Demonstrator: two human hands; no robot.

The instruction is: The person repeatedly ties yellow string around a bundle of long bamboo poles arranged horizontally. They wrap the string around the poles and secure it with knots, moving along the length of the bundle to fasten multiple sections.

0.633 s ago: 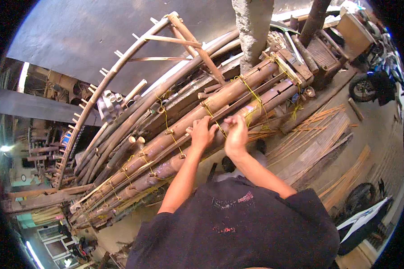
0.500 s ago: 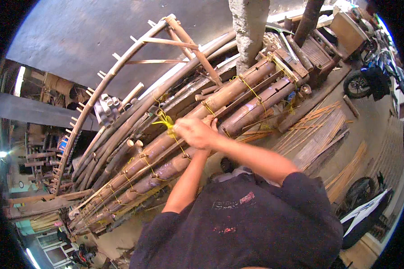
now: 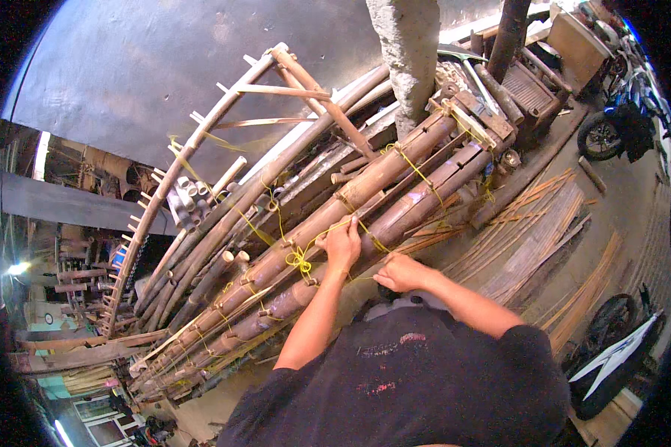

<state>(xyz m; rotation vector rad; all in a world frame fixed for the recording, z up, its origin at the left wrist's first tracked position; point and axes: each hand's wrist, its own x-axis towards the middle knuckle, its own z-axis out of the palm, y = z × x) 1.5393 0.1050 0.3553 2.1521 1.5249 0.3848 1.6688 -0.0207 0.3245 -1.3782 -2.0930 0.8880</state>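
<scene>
Two long bamboo poles lie side by side: the upper bamboo pole [image 3: 384,167] and the lower bamboo pole [image 3: 425,194], bound at intervals with thin yellow cord [image 3: 425,179]. My left hand [image 3: 341,244] rests at the gap between them, its fingers closed on a yellow cord by the upper pole. My right hand [image 3: 401,273] is a fist on the near side of the lower pole, with a thin length of cord running from it toward my left wrist. A loose yellow cord bundle [image 3: 299,258] hangs on the upper pole, left of my left hand.
Beyond the poles stands a curved bamboo frame with short pegs [image 3: 179,167] against a grey wall [image 3: 164,67]. A rough concrete post [image 3: 406,59] rises behind. To the right, bamboo strips [image 3: 529,238] lie on the floor, with motorcycles [image 3: 611,350] at the right edge.
My right hand has swung from over my left hand down to the right, toward me, drawing cord. The yellow bundle now hangs on the upper pole. My left hand stays near the gap.
</scene>
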